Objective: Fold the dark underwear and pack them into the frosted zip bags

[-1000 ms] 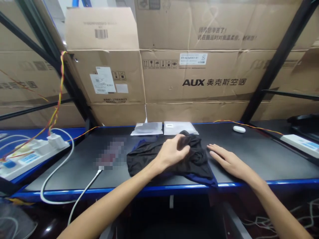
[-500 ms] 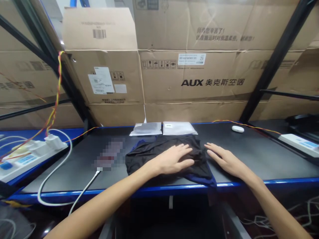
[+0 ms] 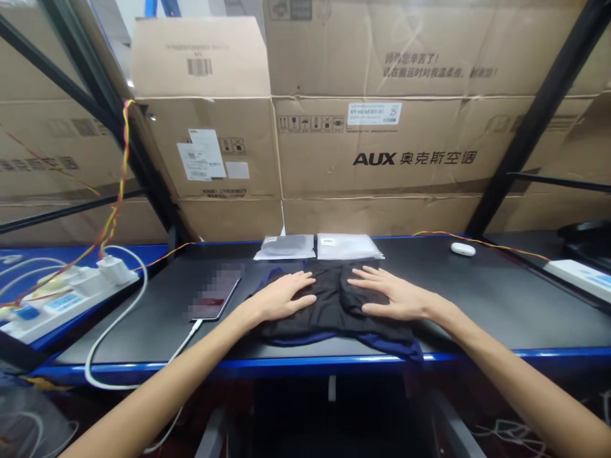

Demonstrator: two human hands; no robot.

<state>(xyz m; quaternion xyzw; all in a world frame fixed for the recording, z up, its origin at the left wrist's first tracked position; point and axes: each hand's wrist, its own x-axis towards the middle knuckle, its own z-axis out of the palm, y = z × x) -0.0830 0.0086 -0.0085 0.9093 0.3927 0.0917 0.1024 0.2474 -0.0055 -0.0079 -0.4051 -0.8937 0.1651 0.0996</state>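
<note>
A dark fabric garment (image 3: 329, 299), black on top with navy blue edges showing beneath, lies folded on the black work surface near its front edge. Flat on the left part of the cloth rests my left hand (image 3: 284, 296), fingers spread. My right hand (image 3: 389, 292) presses on the right part, its fingers also apart over a raised fold. Neither hand grips the fabric. Just behind the cloth lie two flat plastic-wrapped packets, a greyish one (image 3: 286, 246) on the left and a whiter one (image 3: 350, 247) on the right.
A phone (image 3: 217, 299) with a white cable (image 3: 188, 337) lies to the left. Power strips stand at the left (image 3: 67, 299) and right (image 3: 582, 280). A white earbud case (image 3: 463, 249) sits at the back right. Cardboard (image 3: 382, 178) and black shelf posts close off the back.
My left hand has moved left across the cloth. My right hand has come from beside the cloth onto its right part. The view has shifted slightly.
</note>
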